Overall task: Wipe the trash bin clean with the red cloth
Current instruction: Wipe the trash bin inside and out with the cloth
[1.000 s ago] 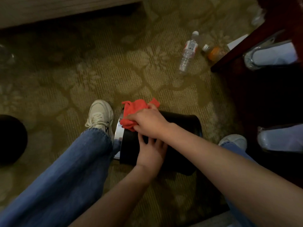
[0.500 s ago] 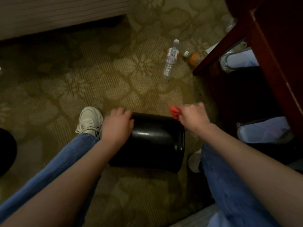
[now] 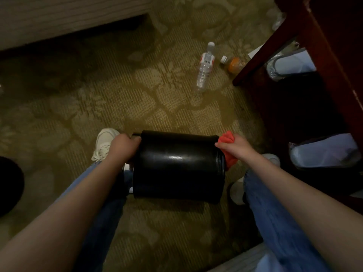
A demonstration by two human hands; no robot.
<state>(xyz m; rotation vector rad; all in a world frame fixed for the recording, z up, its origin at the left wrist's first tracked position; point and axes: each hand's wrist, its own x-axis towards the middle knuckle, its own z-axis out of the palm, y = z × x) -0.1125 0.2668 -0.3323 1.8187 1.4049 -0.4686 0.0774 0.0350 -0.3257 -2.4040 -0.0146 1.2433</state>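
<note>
Left hand (image 3: 125, 147) grips the left end of the glossy black cylindrical trash bin (image 3: 176, 165), fingers curled over the edge near the silver metal rim (image 3: 126, 166). This appears to be the open end, though the mouth itself is turned away from the camera.

Right hand (image 3: 238, 147) is closed round a crumpled red cloth (image 3: 228, 139) and presses it against the bin's right end. Part of the cloth hangs down between the wrist and the end face.

Bin lies on its side across the floor, between the person's legs in blue jeans (image 3: 275, 222), long axis left to right. Its upper side shows a bright reflection and no marks that can be made out in this dim light.

Judgement on progress: wiping is under way, currently at the right end. The side wall looks clean from here. The underside, the inside and the rim cannot be assessed, so they probably remain to be done or checked.

Beyond the bin: a white lace-up sneaker (image 3: 105, 141) just behind the left hand, on patterned olive carpet (image 3: 137, 107). Farther off lie a clear plastic water bottle (image 3: 205, 70) and, beside it, an orange-filled bottle (image 3: 234, 64), near dark red wooden furniture (image 3: 330, 55).
</note>
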